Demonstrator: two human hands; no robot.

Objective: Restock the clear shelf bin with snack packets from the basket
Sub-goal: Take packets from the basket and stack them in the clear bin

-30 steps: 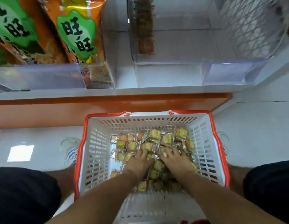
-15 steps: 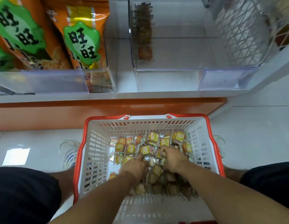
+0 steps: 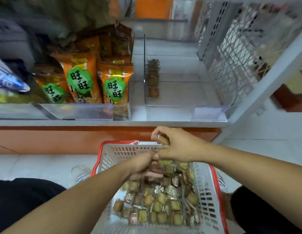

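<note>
The big white shelf (image 3: 163, 123) stood in front of me, and the clear shelf bin (image 3: 180, 92) sat on it, almost bare, with only a short row of small packets (image 3: 152, 78) along its left wall. That was why I was filling it. To the left of the bin stood tall orange snack bags (image 3: 114, 83), held up by a clear front strip so they would not fall. Below the shelf, on the floor between my knees, was the basket (image 3: 212, 196), white with a red rim, close to me so I could reach in easily. Lots of little snack packets (image 3: 160, 201) lay in a heap in its bottom. My right hand (image 3: 179, 146) was up over the far rim of the basket, just under the shelf edge, with its fingers curled around a small bunch of packets (image 3: 163, 140) to carry them up. My left hand (image 3: 140, 168) was lower, over the heap, with its fingers curled around more packets, and it touched my right hand. I think the next move was to lift both handfuls up to the bin.
</note>
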